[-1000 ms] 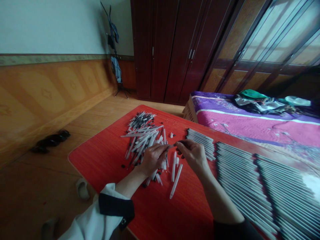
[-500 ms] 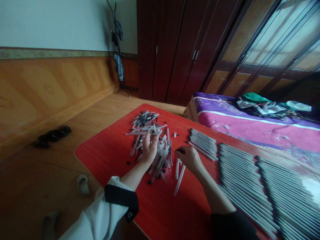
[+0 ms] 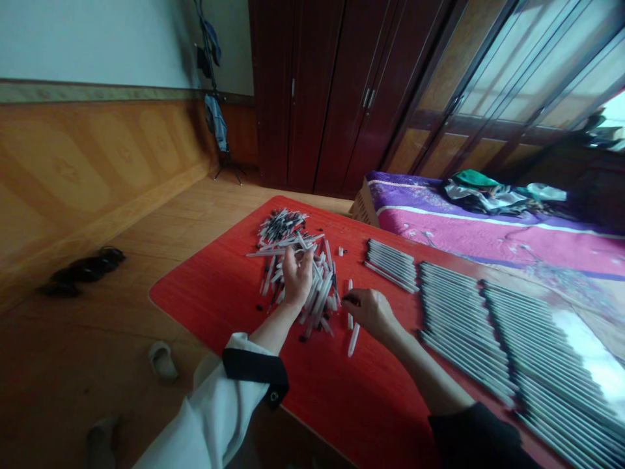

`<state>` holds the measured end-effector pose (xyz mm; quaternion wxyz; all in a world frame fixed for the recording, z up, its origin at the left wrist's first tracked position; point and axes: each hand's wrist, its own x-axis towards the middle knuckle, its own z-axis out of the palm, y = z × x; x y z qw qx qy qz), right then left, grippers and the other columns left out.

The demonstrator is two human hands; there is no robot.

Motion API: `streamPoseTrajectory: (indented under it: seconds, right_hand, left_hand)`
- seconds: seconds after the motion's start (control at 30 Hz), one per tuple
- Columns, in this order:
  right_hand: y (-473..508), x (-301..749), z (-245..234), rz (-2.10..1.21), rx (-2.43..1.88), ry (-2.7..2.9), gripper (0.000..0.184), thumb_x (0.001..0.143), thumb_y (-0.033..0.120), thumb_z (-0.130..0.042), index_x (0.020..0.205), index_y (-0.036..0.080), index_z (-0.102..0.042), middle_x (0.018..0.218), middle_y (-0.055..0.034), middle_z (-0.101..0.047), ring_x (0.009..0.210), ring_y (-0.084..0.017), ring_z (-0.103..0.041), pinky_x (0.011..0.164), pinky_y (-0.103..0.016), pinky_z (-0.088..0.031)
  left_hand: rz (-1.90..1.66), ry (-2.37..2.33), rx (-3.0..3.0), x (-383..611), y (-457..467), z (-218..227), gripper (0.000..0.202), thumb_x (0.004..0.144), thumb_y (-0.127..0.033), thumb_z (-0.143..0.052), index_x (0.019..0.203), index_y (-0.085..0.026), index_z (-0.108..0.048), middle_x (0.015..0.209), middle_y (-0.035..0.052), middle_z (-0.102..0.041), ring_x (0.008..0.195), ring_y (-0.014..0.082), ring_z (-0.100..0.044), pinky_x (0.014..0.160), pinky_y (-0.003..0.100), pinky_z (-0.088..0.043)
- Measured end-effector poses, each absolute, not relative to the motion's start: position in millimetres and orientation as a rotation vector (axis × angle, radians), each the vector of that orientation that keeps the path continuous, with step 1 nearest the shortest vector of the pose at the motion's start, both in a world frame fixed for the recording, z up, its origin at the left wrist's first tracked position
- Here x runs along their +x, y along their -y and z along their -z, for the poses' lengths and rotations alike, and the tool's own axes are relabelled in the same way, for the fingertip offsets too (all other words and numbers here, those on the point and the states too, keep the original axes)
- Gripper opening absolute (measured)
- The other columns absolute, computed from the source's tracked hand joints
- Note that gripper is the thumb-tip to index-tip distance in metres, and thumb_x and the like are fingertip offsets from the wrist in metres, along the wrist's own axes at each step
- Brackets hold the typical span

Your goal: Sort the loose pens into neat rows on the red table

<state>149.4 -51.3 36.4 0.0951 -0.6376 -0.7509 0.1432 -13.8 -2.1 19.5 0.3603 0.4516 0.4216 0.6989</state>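
Our left hand (image 3: 297, 279) sits palm up against the pile of pale tubes (image 3: 319, 296), though we cannot tell whether it grips one. Our right hand (image 3: 374, 309), fingertips drawn together, is nearer the loose tube (image 3: 354, 340), which lies just nearer us, its long axis running away from us.
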Motion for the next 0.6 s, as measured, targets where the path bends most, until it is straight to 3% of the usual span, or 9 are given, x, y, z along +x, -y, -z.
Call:
streamPoseTrajectory:
  seconds: [0.13, 0.47, 0.6]
  right_hand:
    - [58, 126, -35, -0.295, -1.902, 2.356, 0.025, 0.080, 0.034, -0.051, 0.095, 0.023, -0.067, 0.082, -0.0067, -0.069, 0.080, -0.021, -0.063, 0.063, -0.025, -0.039]
    - [66, 116, -22, -0.257, -2.007, 2.333, 0.024, 0.083, 0.029, -0.043, 0.082, 0.018, -0.065, 0.083, -0.0090, -0.067, 0.079, -0.020, -0.063, 0.061, -0.025, -0.037]
    - [68, 113, -22, -0.265, -2.042, 2.241, 0.024, 0.083, 0.034, -0.045, 0.088, 0.018, -0.062, 0.084, -0.0096, -0.067, 0.081, -0.022, -0.063, 0.062, -0.026, -0.038]
  left_hand:
    - [-1.817, -1.078, 1.185, -15, 3, -20, 0.017, 0.082, -0.032, -0.052, 0.089, -0.018, -0.047, 0.066, -0.0001, -0.060, 0.059, 0.0122, -0.060, 0.055, 0.022, -0.047]
    - [-1.797, -1.056, 1.188, -15, 5, -17, 0.015, 0.082, -0.031, -0.052, 0.087, -0.017, -0.046, 0.067, 0.0006, -0.062, 0.059, 0.0124, -0.061, 0.054, 0.022, -0.046]
    - [-1.788, -1.047, 1.223, -15, 7, -19, 0.017, 0.081, -0.032, -0.053, 0.088, -0.017, -0.047, 0.067, 0.0000, -0.062, 0.058, 0.0117, -0.060, 0.054, 0.021, -0.046]
